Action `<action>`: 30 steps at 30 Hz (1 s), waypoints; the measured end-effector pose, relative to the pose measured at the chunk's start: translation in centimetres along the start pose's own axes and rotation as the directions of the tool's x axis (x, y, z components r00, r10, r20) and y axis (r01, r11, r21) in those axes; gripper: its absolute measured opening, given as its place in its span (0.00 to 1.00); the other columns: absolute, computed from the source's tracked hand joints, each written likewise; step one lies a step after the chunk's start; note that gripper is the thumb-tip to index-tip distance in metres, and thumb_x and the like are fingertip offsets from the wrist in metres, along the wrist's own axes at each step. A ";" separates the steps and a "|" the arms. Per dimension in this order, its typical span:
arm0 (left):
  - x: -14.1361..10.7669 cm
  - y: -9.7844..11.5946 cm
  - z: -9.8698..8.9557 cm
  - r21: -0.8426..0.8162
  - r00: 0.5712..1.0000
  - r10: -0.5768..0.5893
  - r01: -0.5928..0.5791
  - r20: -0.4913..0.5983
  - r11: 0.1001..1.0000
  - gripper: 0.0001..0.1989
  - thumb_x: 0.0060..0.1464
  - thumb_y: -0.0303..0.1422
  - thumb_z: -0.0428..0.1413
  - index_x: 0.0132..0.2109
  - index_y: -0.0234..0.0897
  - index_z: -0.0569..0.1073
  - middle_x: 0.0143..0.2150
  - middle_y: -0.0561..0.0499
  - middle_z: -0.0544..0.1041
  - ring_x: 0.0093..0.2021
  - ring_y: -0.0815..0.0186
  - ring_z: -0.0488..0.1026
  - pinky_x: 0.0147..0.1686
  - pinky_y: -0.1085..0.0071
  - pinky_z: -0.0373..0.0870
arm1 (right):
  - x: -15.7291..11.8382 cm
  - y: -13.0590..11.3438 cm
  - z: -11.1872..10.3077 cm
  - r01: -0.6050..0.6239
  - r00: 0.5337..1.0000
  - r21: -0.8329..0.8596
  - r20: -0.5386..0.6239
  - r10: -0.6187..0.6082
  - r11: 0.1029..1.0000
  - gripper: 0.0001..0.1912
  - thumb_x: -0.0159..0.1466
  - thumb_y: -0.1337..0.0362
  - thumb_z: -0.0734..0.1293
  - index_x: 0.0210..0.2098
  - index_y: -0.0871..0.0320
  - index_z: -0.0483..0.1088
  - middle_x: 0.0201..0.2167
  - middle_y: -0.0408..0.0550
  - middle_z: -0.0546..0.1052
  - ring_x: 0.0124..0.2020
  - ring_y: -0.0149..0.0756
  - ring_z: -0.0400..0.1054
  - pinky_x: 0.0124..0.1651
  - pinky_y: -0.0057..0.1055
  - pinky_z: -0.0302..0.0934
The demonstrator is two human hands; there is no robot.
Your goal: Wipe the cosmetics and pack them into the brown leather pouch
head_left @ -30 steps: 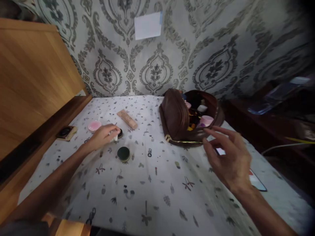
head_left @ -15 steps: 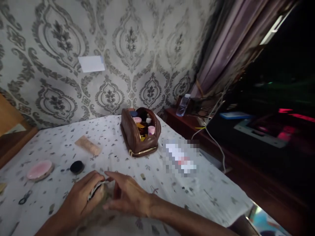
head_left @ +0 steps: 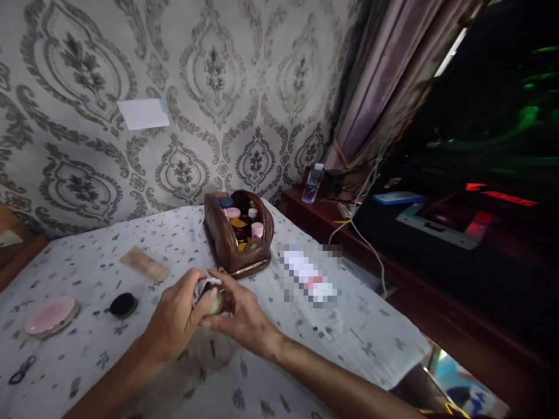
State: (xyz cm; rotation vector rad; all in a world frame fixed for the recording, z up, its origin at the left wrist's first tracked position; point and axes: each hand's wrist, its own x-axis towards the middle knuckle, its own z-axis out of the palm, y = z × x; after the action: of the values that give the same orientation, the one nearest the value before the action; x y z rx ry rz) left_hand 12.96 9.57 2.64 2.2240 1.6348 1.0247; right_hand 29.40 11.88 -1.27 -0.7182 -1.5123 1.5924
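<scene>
Above the front of the patterned sheet, my left hand (head_left: pixel 177 314) is closed round a small pale-green round piece (head_left: pixel 213 302), which looks like a jar. Something crumpled and whitish, like a cloth or wipe (head_left: pixel 203 286), shows between thumb and fingers of that hand. My right hand (head_left: pixel 247 317) grips the round piece from the other side, thumb below and fingers above. Much of it is hidden by the fingers. Just beyond the hands stands an open brown cosmetic bag (head_left: pixel 218 233), with jars and bottles inside.
On the sheet (head_left: pixel 345 355) at left lie a beige tube (head_left: pixel 144 263), a black round lid (head_left: pixel 123 305) and a pink round compact (head_left: pixel 52 316). A blurred-out white item (head_left: pixel 310 276) lies right of the bag. A clear bottle (head_left: pixel 312 185) and cables stand on the dark red furniture.
Both hands have moved up and rightward, closer to the bag. My right fingers have closed in on the round piece. The view has shifted slightly to the right.
</scene>
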 end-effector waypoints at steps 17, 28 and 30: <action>7.5 2.6 1.9 -0.187 0.996 0.068 -0.055 0.063 0.981 0.19 0.69 0.44 0.42 0.48 0.39 0.73 0.26 0.54 0.74 0.26 0.65 0.72 0.28 0.71 0.65 | 1.4 -4.8 -6.8 0.140 0.981 -0.179 -0.111 -0.162 0.974 0.31 0.55 0.58 0.78 0.55 0.55 0.67 0.48 0.49 0.78 0.49 0.39 0.74 0.55 0.37 0.69; 7.8 2.5 3.4 0.527 0.903 0.009 -0.259 0.430 0.810 0.22 0.62 0.25 0.45 0.59 0.37 0.73 0.37 0.45 0.82 0.32 0.53 0.81 0.27 0.63 0.71 | 2.6 -4.4 -13.1 0.107 0.994 -0.639 0.065 -0.084 0.762 0.37 0.53 0.70 0.72 0.62 0.56 0.64 0.45 0.45 0.78 0.41 0.36 0.73 0.45 0.32 0.70; 7.5 2.1 3.4 0.551 0.906 0.038 -0.290 0.422 0.782 0.23 0.61 0.24 0.46 0.60 0.39 0.72 0.38 0.45 0.82 0.32 0.53 0.81 0.26 0.63 0.72 | 2.2 -4.3 -13.2 0.122 0.992 -0.679 0.073 -0.099 0.724 0.33 0.53 0.72 0.72 0.59 0.54 0.67 0.45 0.45 0.77 0.42 0.37 0.73 0.44 0.33 0.70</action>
State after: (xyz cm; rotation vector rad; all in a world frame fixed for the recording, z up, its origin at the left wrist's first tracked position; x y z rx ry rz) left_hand 17.84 16.34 4.28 2.7710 1.7547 0.0130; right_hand 40.09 20.45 1.64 -0.9735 -2.1525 0.9201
